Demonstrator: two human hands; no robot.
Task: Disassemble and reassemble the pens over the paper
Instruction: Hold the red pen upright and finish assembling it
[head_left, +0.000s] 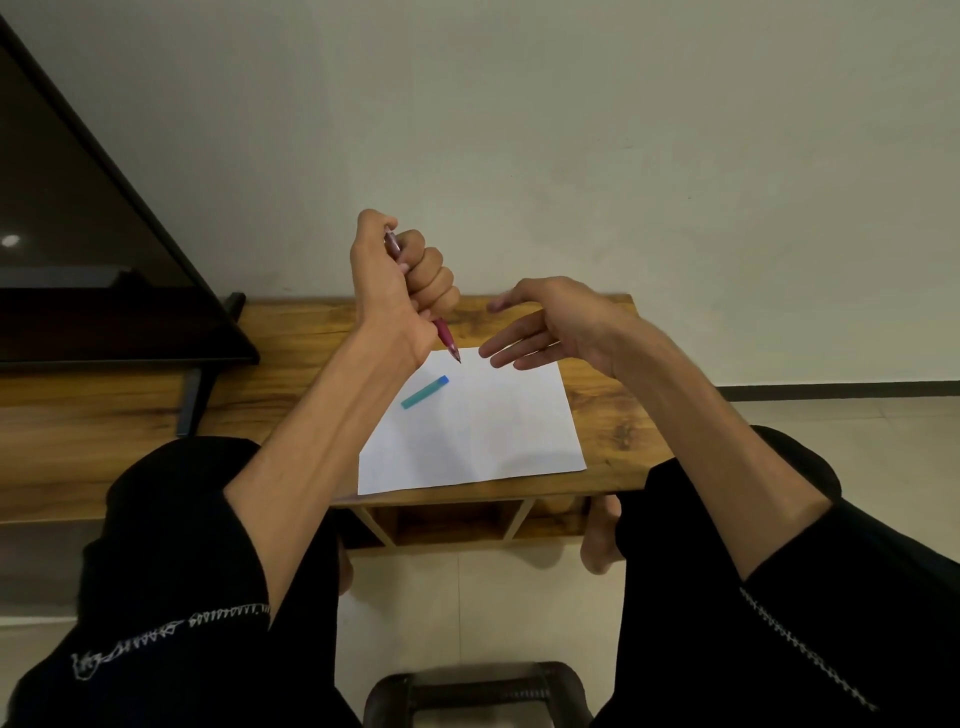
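A white sheet of paper (483, 431) lies on a low wooden table (597, 395). My left hand (400, 275) is raised above the paper's far left corner, fist closed around a dark red pen (448, 338) whose tip points down toward the sheet. A teal pen cap with a blue end (425, 392) lies on the paper's left part. My right hand (545, 325) hovers over the paper's far right side with fingers spread and nothing in it.
A dark television screen (78, 249) on a stand occupies the table's left end. A pale wall rises behind the table. My knees in black cloth flank the near edge, and a dark stool (478, 691) sits below on the tiled floor.
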